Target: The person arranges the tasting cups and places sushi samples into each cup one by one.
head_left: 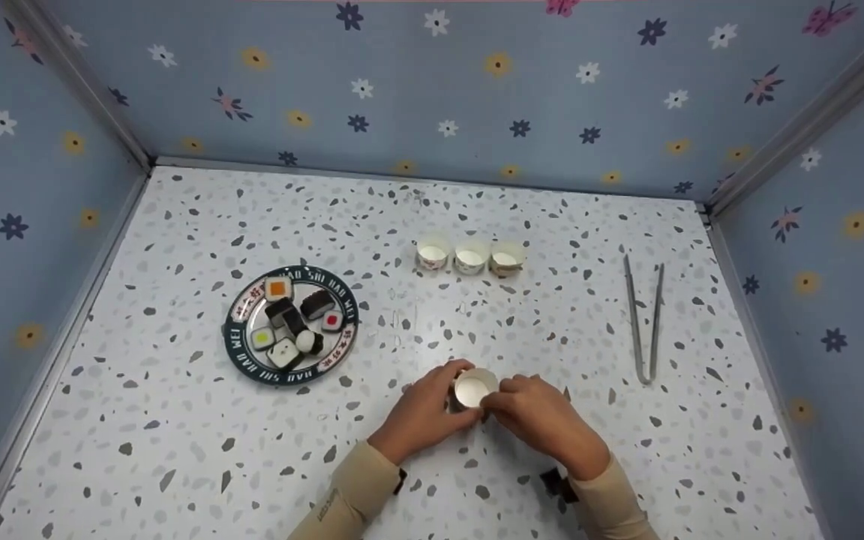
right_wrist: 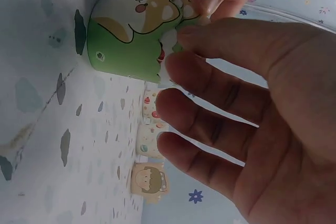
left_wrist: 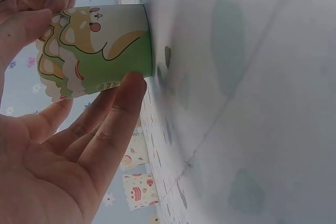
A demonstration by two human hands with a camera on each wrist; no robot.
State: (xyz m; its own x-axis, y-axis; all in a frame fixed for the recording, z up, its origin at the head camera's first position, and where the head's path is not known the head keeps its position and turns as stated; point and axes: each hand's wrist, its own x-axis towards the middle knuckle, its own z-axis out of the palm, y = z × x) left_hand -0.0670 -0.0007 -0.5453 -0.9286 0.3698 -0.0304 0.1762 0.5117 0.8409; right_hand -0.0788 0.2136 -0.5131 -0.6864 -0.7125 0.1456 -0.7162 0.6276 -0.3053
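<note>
Scalloped paper cup (head_left: 472, 391) stood on the speckled table (head_left: 177, 450), apart from three smaller-looking printed cups (head_left: 471, 259) already lined up; its handling seemed unfinished. Fingers of the left hand (head_left: 423, 409) curled around it; the right hand (head_left: 541, 412) pinched its rim.

Left hand (head_left: 426, 411) and right hand (head_left: 544, 416) bare. Left sleeve (head_left: 363, 476) and right sleeve (head_left: 610, 501) of beige cloth, reaching until wrist, slightly creased. On left one small dark marking (head_left: 327, 506) — like letters, too blurred for reading. Near each wrist dark piece (head_left: 559, 484) — right one blocky, left one mostly hidden.
</note>
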